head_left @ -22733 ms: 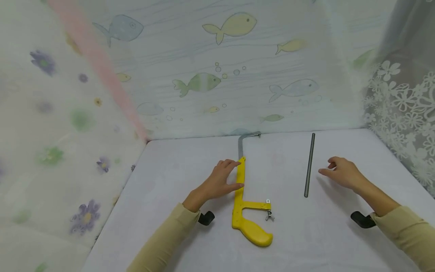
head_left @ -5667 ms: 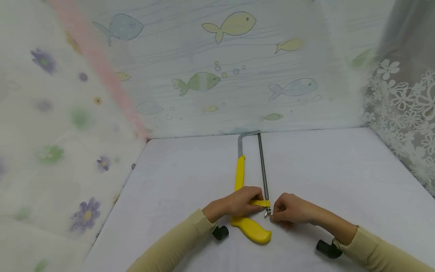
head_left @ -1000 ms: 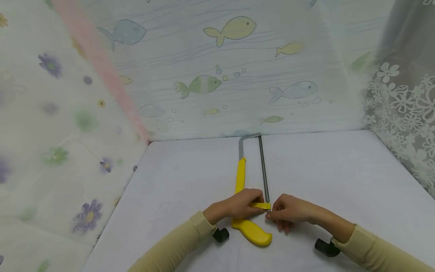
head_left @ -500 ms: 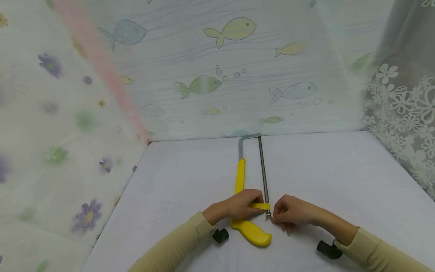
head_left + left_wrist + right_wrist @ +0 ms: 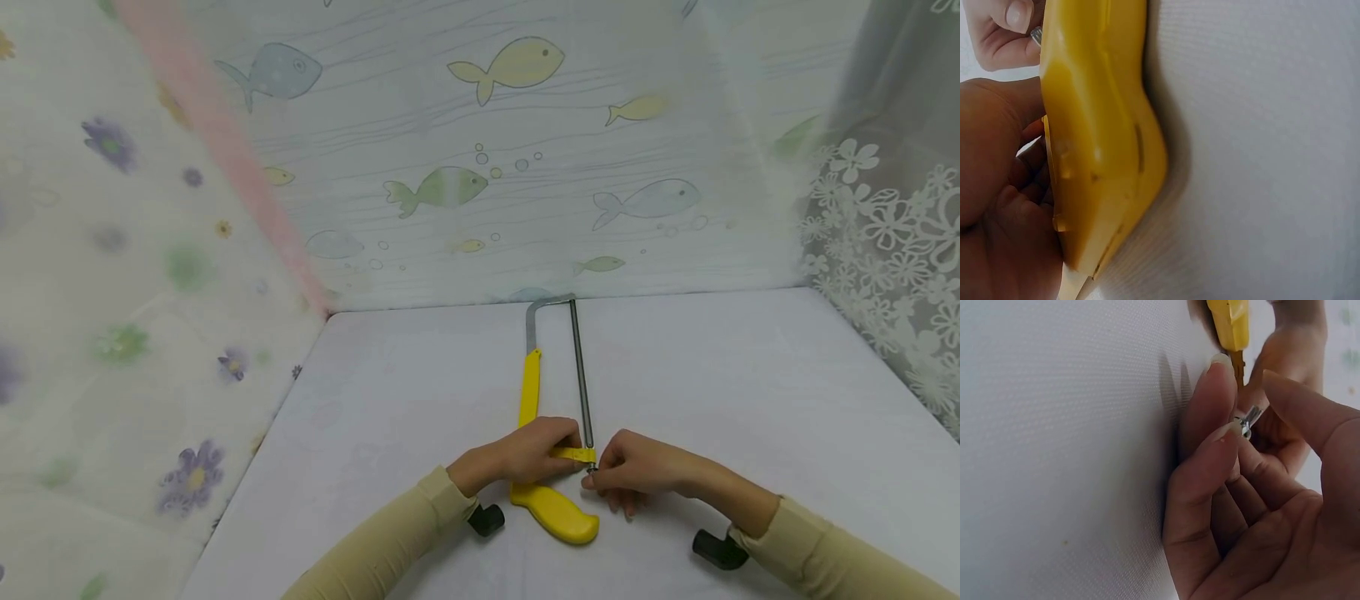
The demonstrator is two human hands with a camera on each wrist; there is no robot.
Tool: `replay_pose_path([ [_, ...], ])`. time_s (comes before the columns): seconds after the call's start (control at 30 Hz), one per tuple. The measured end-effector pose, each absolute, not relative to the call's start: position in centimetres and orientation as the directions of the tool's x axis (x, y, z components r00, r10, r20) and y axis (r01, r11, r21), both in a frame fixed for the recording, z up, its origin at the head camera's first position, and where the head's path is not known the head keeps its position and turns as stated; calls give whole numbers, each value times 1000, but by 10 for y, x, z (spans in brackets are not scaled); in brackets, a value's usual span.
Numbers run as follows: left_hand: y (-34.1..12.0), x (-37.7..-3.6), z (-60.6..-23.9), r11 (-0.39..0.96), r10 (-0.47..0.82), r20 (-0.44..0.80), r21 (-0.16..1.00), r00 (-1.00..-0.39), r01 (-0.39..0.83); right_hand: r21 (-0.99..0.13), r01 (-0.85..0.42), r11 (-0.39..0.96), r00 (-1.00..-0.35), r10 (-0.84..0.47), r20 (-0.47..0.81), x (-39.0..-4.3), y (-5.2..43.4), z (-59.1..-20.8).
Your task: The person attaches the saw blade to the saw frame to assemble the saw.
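A hacksaw lies on the white table, its yellow handle (image 5: 558,515) toward me and its grey bow (image 5: 531,325) pointing away. A thin dark grey blade (image 5: 581,375) spans from the bow's far tip to the short yellow arm (image 5: 576,454) above the handle. My left hand (image 5: 536,448) grips the frame around that short arm, with the handle filling much of the left wrist view. At the arm's end sits a metal wing nut (image 5: 1249,422). My right hand (image 5: 645,467) has its curled fingers and thumb around the nut, one fingertip right against it in the right wrist view.
White cloth (image 5: 750,375) covers the table. A fish-print curtain (image 5: 450,125) hangs along the back edge, a flowered one (image 5: 135,275) on the left, and lace (image 5: 900,217) on the right. Black wrist mounts (image 5: 487,520) sit under both sleeves.
Since the oldest frame, the loose blade has gone into the frame, and both hands have moved to its near end. Lately my right fingers drew off the nut, then came back; the left stays still.
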State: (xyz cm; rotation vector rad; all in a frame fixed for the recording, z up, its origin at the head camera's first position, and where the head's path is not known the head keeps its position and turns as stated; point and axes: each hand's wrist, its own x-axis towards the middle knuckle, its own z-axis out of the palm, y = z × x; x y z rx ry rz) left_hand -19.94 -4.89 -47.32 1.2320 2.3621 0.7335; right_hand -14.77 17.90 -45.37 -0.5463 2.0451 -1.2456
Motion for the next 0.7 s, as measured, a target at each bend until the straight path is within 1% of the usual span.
replay_pose_path([
  [0.27,-48,-200,-472,478,836,-80,591,-542,649,-882,14,472,-695,-630,-348,-149,179,-452],
  [0.47,-48,-199,-470,485,832,-85,593,-549,643,-879,-10,477,-708,-624,-331,-150,183,-452],
  [0.7,-48,-198,-470,495,825,-96,596,-556,632,-891,-4,454,-717,-622,-314,-149,189,-454],
])
